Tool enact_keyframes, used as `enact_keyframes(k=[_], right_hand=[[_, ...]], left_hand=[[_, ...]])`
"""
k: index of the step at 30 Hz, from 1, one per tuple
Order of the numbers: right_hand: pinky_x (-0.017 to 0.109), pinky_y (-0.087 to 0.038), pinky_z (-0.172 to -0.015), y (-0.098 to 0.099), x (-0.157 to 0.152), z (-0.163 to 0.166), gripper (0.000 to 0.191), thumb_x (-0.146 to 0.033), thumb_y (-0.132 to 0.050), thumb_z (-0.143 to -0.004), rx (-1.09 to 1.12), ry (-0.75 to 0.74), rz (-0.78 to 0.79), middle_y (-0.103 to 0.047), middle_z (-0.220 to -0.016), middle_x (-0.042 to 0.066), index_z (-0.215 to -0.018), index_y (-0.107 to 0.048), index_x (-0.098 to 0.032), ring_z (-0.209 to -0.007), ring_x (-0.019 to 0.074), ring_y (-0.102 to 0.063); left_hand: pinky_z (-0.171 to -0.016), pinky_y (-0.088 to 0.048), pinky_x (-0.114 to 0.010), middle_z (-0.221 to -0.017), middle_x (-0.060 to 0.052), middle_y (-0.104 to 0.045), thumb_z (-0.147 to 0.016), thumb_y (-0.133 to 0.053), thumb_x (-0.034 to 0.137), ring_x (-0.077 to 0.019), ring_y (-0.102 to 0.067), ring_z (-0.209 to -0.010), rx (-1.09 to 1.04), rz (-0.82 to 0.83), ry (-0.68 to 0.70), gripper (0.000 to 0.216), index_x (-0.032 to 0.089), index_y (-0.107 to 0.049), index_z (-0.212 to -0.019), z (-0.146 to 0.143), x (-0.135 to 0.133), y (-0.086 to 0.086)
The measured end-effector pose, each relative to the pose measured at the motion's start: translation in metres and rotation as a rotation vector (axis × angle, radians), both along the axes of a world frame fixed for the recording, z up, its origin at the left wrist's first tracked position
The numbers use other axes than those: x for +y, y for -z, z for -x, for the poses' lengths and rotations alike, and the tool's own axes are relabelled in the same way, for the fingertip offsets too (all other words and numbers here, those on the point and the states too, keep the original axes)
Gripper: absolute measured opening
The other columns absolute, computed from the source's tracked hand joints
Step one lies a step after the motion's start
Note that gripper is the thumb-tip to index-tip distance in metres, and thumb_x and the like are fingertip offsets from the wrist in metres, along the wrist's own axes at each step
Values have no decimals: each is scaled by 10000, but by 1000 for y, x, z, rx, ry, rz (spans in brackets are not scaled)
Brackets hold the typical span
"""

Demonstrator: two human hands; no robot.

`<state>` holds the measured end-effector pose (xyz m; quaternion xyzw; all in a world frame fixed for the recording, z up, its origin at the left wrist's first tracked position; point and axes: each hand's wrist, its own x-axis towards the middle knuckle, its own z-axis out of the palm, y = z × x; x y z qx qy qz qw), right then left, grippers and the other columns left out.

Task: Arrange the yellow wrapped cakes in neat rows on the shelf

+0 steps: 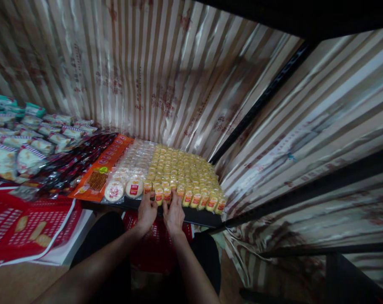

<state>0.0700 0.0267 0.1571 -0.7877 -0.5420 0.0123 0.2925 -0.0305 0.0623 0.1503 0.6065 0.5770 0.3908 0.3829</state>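
Small yellow wrapped snack cakes (188,173) with red-and-white labels stand in tight rows on a dark shelf (204,217). At the front edge of these rows, my left hand (147,213) has its fingers closed against the left side of a yellow snack packet (159,196). Close beside it, my right hand (174,215) pinches the neighbouring yellow snack packet (167,195) between thumb and fingers. Both packets sit side by side between my hands, in line with the front row. Left of them are round white wrapped biscuits (134,188).
An orange snack bag (98,179), dark shiny packets (80,158) and white packets (30,158) fill the shelf leftward. Below left is a red basket (8,211) holding several snack pieces; another red basket (156,249) stands between my knees. A striped curtain (166,71) and black frame posts (257,105) bound the shelf.
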Motion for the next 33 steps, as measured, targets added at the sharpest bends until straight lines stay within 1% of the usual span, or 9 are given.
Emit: enact_keyframes(k=[4, 7, 11, 15, 17, 21, 24, 29, 33], right_hand=[[318, -488, -700, -4, 2, 1, 476, -304, -423, -841, 49, 47, -1, -526, -1142, 121, -1291, -338, -173, -881, 205, -609], [320, -495, -677, -7, 2, 1, 456, -305, -411, -846, 86, 79, -11, -535, -1134, 124, -1275, -345, -165, -856, 204, -617], [343, -501, -721, -8, -2, 0, 406, -266, -370, -854, 69, 100, -46, -514, -1172, 144, -1244, -387, -152, -905, 218, -607], [354, -475, -840, -2, -6, 0, 423, -211, -354, -842, 45, 62, -149, -470, -1224, 155, -1259, -373, -145, -1040, 220, -548], [354, -458, -878, 1, -9, 0, 398, -193, -364, -829, 43, 56, -184, -468, -1205, 145, -1222, -416, -152, -1069, 217, -523], [352, -483, -822, 6, -13, 1, 380, -177, -369, -819, 19, 60, -139, -485, -1088, 120, -1176, -500, -185, -993, 217, -541], [339, -497, -786, 11, -13, 1, 440, -169, -351, -824, 9, -4, -108, -481, -1048, 113, -1245, -473, -207, -959, 209, -546], [342, -490, -824, 20, -12, 0, 491, -174, -346, -825, 66, -18, -132, -463, -1106, 127, -1313, -401, -190, -1013, 211, -526], [333, -494, -813, 23, -12, 0, 502, -177, -335, -832, 121, -22, -140, -458, -1116, 124, -1332, -369, -192, -1009, 204, -526]], left_hand=[[-840, -466, -314, -1061, -86, -587, -741, -459, 51, -161, -592, -906, 20, -79, 27, 301, 146, -544, -1014, 1, 3, 0], [-844, -472, -321, -1081, -89, -574, -751, -443, 65, -169, -582, -945, 13, -143, 71, 309, 152, -551, -1028, -1, 6, 0], [-870, -464, -347, -1079, -101, -582, -734, -444, 66, -190, -574, -980, 43, -152, 102, 325, 142, -564, -1026, -5, 6, 2], [-802, -497, -333, -1061, -100, -589, -734, -448, 90, -177, -599, -895, 26, -139, 100, 357, 148, -551, -1071, -9, 3, 6], [-786, -503, -322, -1098, -98, -575, -743, -440, 106, -156, -601, -833, -2, -160, 98, 383, 160, -527, -1112, -9, -1, 7], [-789, -505, -314, -1180, -104, -518, -734, -405, 85, -132, -590, -802, -37, -208, 137, 460, 178, -458, -1181, -7, -8, 7], [-841, -490, -321, -1228, -113, -475, -720, -380, 57, -135, -588, -869, -19, -222, 203, 486, 173, -449, -1186, -5, -10, 8], [-975, -412, -356, -1277, -108, -439, -713, -379, 60, -192, -481, -1136, 99, -247, 198, 524, 166, -452, -1221, -3, -8, 10], [-981, -405, -344, -1288, -120, -404, -741, -360, 84, -201, -459, -1153, 167, -325, 297, 519, 142, -448, -1249, -2, -10, 3]])
